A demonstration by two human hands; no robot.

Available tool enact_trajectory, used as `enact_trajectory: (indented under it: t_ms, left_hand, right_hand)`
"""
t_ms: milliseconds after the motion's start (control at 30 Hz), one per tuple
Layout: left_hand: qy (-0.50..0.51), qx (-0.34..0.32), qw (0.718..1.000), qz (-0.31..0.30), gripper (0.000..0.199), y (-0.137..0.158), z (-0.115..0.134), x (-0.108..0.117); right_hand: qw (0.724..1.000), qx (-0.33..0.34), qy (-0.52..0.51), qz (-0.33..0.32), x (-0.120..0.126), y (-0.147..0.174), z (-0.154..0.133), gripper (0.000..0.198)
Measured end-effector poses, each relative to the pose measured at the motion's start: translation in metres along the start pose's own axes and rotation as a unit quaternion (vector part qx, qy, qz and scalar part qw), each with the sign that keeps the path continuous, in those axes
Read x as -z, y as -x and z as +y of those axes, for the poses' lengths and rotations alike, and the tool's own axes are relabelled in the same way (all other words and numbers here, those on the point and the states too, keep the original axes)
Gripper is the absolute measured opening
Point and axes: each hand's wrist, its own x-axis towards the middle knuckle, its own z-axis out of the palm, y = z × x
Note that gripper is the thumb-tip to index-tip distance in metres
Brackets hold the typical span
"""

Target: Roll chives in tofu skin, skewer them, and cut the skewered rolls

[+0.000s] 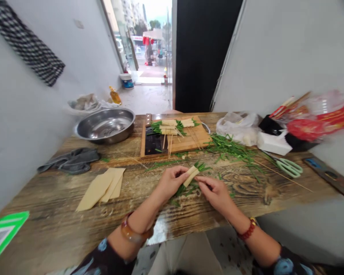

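My left hand [173, 181] is closed on a pale tofu-skin roll [190, 176] with green chive ends sticking out at its far end. My right hand [215, 191] pinches at the roll's right side; what sits between its fingertips is too small to make out. Flat tofu-skin sheets [100, 187] lie to the left of my hands. Beyond the hands, a wooden cutting board [199, 133] bears several finished rolls [169, 128] on thin sticks, beside a cleaver [153, 144]. Loose cut chives [232, 148] are heaped right of the board.
A steel basin [106, 124] and a grey cloth [71, 159] occupy the left side. On the right are green-handled scissors [289, 167], a thin skewer [283, 176], a phone [329, 175] at the edge, plastic bags [237, 128] and a white box [275, 143]. A green-edged card [5, 236] shows at lower left.
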Motion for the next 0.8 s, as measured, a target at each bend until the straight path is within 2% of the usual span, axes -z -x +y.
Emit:
enact_trajectory:
  t_ms: [100, 233, 333, 467, 600, 700, 800]
  left_hand:
    - [-0.014, -0.008, 1.000, 0.018, 0.025, -0.005, -0.005, 0.004]
    - [-0.055, -0.019, 0.996, 0.073, 0.028, -0.013, -0.016, 0.012]
    - [-0.096, -0.036, 0.986, 0.129, 0.026, -0.013, -0.020, 0.016]
    - [-0.148, -0.059, 0.972, 0.172, 0.017, -0.003, -0.018, 0.014]
    - [-0.173, -0.082, 0.964, 0.182, 0.013, 0.009, -0.012, 0.018]
    - [-0.209, -0.098, 0.958, 0.171, 0.012, 0.026, -0.003, 0.041]
    - [-0.275, -0.088, 0.939, 0.189, 0.010, 0.052, 0.002, 0.085]
  right_hand:
    - [0.994, 0.056, 0.097, -0.018, 0.005, -0.012, -0.009, 0.029]
    - [0.970, 0.065, 0.231, -0.034, 0.011, -0.031, -0.002, 0.029]
    - [0.964, 0.061, 0.257, -0.038, 0.016, -0.043, 0.017, 0.026]
    - [0.953, 0.065, 0.293, -0.041, 0.027, -0.042, 0.036, 0.032]
    - [0.950, 0.134, 0.282, -0.022, 0.033, -0.034, 0.045, 0.033]
    - [0.954, 0.177, 0.242, -0.024, 0.030, -0.020, 0.036, 0.033]
    - [0.957, 0.197, 0.210, -0.036, 0.022, 0.000, 0.020, 0.032]
